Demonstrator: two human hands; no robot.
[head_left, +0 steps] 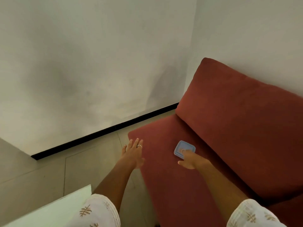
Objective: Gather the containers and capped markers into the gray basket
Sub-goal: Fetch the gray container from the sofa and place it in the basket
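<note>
A small square container with a blue lid (185,147) lies flat on the seat of a red sofa (164,169). My right hand (190,159) reaches onto it, with a finger on the lid's near edge and the thumb spread out to the left; the grip does not look closed around it. My left hand (133,151) hovers open, fingers spread, over the sofa seat's left edge and wears a ring. Neither a gray basket nor any marker appears in view.
The sofa's red back cushion (242,115) rises behind the container against a white wall. Left of the sofa is a tiled floor (91,161) with a black baseboard (105,131). A white surface edge (54,208) sits at the lower left.
</note>
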